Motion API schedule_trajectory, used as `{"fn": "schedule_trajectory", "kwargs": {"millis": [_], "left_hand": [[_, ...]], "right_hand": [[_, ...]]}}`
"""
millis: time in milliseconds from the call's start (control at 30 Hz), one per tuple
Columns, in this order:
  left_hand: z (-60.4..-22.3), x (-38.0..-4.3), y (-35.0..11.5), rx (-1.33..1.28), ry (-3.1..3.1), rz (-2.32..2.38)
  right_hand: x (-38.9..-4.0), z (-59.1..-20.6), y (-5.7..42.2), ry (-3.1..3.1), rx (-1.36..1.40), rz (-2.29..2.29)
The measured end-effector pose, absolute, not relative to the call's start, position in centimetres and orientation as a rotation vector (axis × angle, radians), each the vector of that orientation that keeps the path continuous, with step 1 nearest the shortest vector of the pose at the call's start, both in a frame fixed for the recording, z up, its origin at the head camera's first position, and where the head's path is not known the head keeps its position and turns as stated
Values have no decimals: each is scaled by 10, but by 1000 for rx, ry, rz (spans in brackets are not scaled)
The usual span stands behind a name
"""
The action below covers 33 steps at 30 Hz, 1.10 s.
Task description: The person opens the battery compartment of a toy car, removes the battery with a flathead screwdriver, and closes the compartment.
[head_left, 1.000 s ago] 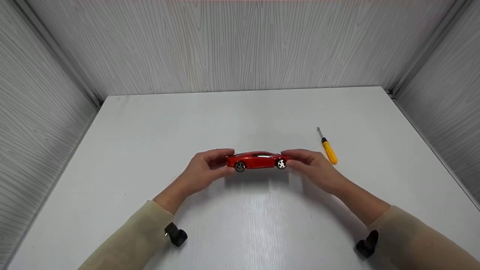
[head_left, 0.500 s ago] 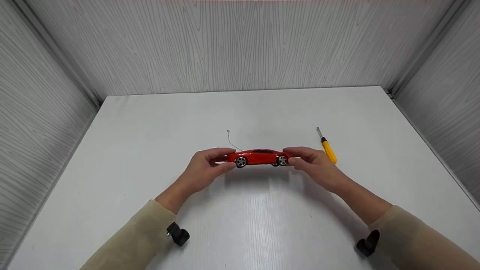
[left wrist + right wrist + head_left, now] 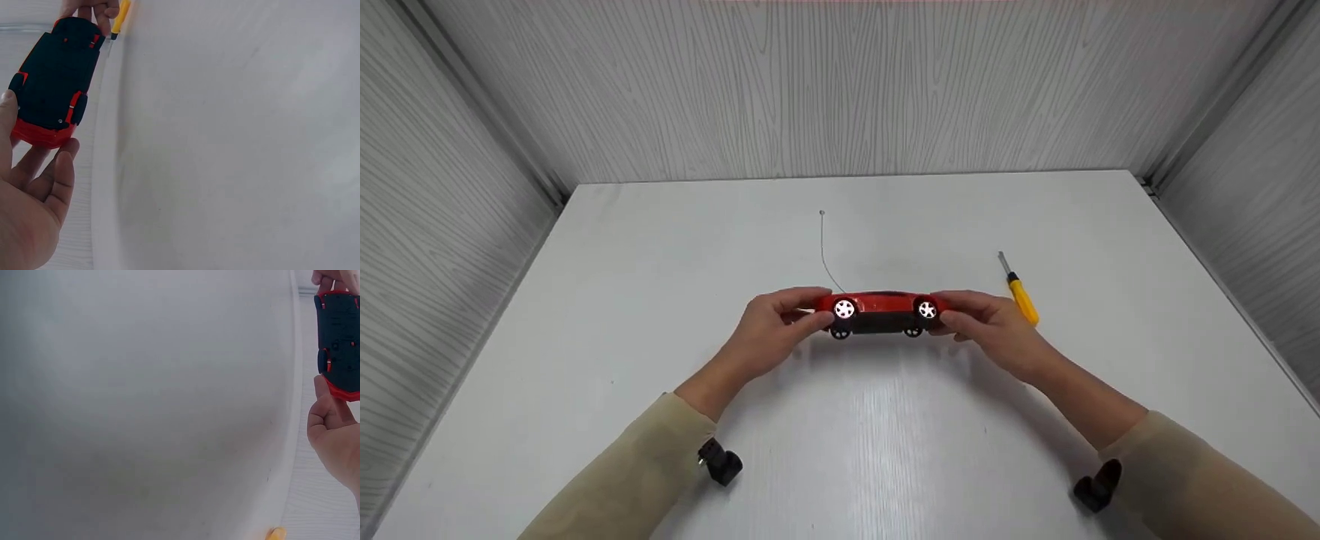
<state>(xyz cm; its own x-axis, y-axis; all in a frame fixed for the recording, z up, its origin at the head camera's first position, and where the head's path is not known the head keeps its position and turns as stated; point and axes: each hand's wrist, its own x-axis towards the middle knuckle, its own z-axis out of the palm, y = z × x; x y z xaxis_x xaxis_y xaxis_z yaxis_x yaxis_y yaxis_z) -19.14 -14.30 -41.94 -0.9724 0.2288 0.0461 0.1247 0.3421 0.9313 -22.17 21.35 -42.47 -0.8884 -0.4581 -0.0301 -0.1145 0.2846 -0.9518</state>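
Note:
A red toy car (image 3: pixel 885 302) is held over the table between both hands, tilted so that part of its black underside shows in the head view. A thin wire antenna (image 3: pixel 823 251) with a small tip rises from behind its left part. My left hand (image 3: pixel 769 330) grips the car's left end, thumb on the near side and fingers at the top. At the opposite end, my right hand (image 3: pixel 997 334) pinches it the same way. The left wrist view shows the dark underside (image 3: pixel 56 73) with its wheels; in the right wrist view the underside (image 3: pixel 340 343) is partly cut off.
Beyond the right hand a screwdriver (image 3: pixel 1021 296) with a yellow handle lies on the white table (image 3: pixel 885 450). Wood-grained panels (image 3: pixel 847 90) enclose the table at the back and both sides. Small black devices (image 3: pixel 721 463) sit at the sleeve cuffs.
Both hands have rolled the car, bringing its black underside and lower wheels into view. The antenna, unseen at first, now stands up longer behind it. The screwdriver stays put.

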Motion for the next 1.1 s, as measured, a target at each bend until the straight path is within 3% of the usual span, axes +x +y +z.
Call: {"fn": "schedule_trajectory", "kwargs": {"millis": [1100], "left_hand": [[-427,-185,-142,338,2574,1552]], "right_hand": [[-212,-425,212,2247,-347,-1585]]}}
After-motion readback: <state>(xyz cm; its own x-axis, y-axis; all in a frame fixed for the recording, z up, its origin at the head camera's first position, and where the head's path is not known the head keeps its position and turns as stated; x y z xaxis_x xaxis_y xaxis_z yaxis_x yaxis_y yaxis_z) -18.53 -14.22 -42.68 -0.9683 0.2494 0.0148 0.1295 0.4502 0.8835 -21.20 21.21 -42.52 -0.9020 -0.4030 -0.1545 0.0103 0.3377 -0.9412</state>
